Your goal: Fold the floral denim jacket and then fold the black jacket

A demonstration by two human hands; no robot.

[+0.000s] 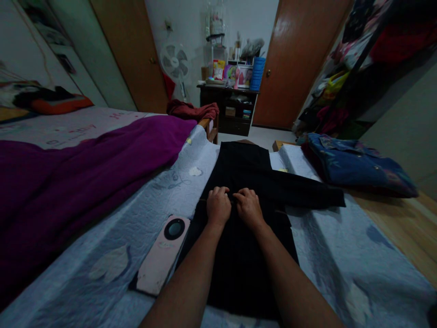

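A black long-sleeved garment (246, 264) lies spread on the bed in front of me, with one sleeve (314, 189) stretched out to the right. My left hand (219, 206) rests on the middle of it, fingers bent and gripping the dark cloth. Close beside it, my right hand (248, 207) pinches the same garment, thumb side toward the left hand. A small gap separates the two hands. Fine detail of the cloth between the fingers is too dark to make out. Left of the garment lies a pink phone (162, 259) with a round black camera ring.
A pale blue patterned bedcover (112, 259) lies under the garment. A purple blanket (85, 168) covers the left side. Folded denim clothing (358, 164) sits at the right. Beyond the bed stand a fan (175, 61) and a dark cabinet (227, 111) between two wooden doors.
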